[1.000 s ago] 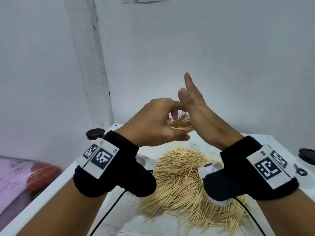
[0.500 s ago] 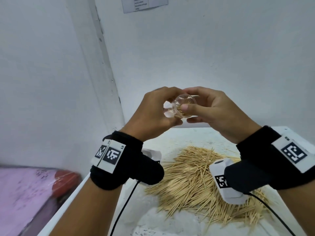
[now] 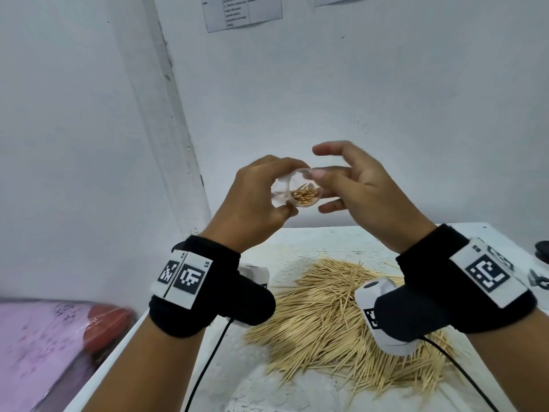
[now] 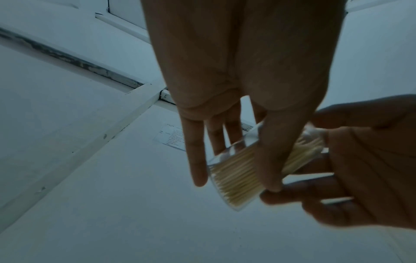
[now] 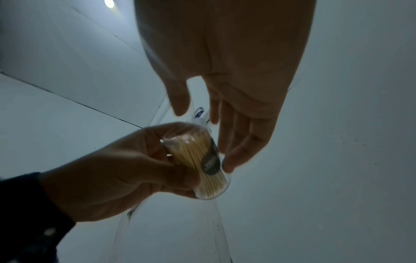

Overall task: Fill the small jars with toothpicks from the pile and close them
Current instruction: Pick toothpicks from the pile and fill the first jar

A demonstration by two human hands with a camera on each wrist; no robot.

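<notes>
Left hand (image 3: 255, 200) grips toothpick-filled jar (image 3: 298, 193); right hand (image 3: 365, 194) beside it — fingers loose

Printed sheets (image 3: 242, 11) on the wall carry text too small to read.

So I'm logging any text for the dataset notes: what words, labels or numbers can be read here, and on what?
Printed sheet on the wall: text too small and blurred to read.
Left wristband markers: square code patterns; the small edge print is unreadable.
Right wristband marker: code pattern only.
Jar label: blurred.
</notes>
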